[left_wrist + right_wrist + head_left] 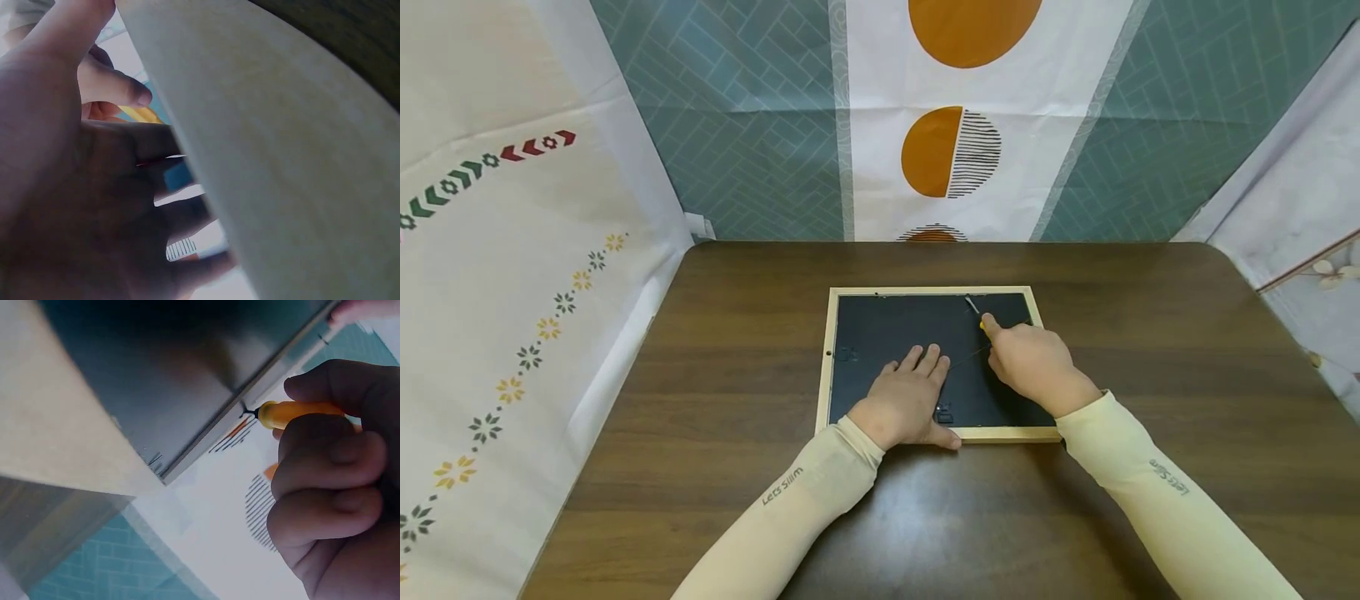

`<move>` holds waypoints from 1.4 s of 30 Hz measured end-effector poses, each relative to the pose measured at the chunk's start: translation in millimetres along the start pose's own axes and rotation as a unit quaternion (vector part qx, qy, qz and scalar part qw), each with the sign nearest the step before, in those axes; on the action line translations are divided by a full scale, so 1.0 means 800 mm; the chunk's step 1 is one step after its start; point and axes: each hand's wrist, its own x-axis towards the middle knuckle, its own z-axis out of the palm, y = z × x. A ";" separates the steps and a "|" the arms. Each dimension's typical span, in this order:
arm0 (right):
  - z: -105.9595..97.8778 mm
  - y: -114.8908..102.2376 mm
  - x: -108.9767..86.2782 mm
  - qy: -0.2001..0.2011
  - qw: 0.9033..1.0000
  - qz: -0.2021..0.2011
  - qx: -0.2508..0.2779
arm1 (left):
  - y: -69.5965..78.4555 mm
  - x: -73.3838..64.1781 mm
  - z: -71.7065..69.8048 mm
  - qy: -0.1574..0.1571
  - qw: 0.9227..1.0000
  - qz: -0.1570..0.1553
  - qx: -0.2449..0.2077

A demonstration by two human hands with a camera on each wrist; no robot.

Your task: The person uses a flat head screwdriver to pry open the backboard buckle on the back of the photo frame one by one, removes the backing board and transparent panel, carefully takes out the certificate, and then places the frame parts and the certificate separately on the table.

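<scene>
A picture frame [832,375] with a pale wooden border lies face down on the table, its black backing board [895,321] facing up. My left hand [906,400] rests on the backing with straight fingers, the thumb at the near border. In my right hand [1033,362] I grip a screwdriver by its yellow handle [294,414], index finger along it. The metal shaft [973,306] points at the far edge of the backing, right of centre; whether its tip touches cannot be told. A thin cord [973,355] crosses the backing. My left palm [81,206] fills much of the left wrist view.
The brown wooden table [722,367] extends around the frame on all sides. Behind it hangs a patterned cloth [760,125] in teal and white with orange circles. White printed cloths stand at the left [497,292] and right [1300,167].
</scene>
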 end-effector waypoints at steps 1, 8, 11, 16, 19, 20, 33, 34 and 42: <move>0.001 -0.002 0.001 0.000 1.000 -0.001 -0.003 | -0.001 0.000 0.000 0.002 1.000 -0.002 -0.001; 0.003 -0.007 0.001 -0.015 1.000 0.010 0.023 | 0.001 0.001 -0.001 0.011 1.000 -0.004 -0.016; 0.002 -0.008 0.000 -0.017 0.999 0.013 0.025 | 0.002 0.002 0.000 0.014 1.000 -0.002 -0.015; 0.003 -0.014 0.000 -0.008 1.000 0.014 0.010 | 0.004 0.002 0.000 0.018 1.000 -0.003 -0.005; 0.004 -0.019 0.000 -0.006 1.000 0.023 -0.001 | 0.004 0.002 0.001 0.021 1.000 0.000 0.006; 0.005 -0.021 0.000 -0.005 1.000 0.026 -0.006 | 0.004 0.002 0.001 0.021 1.000 0.001 0.008; -0.002 -0.019 0.005 -0.010 1.000 0.010 0.007 | 0.006 0.005 -0.004 0.015 1.000 -0.006 0.006; -0.002 -0.018 0.006 -0.010 1.000 0.006 0.010 | 0.006 0.005 -0.003 0.015 1.000 -0.006 0.005; -0.002 -0.017 0.008 -0.014 1.000 -0.001 0.012 | 0.004 0.006 -0.004 0.012 1.000 -0.010 0.006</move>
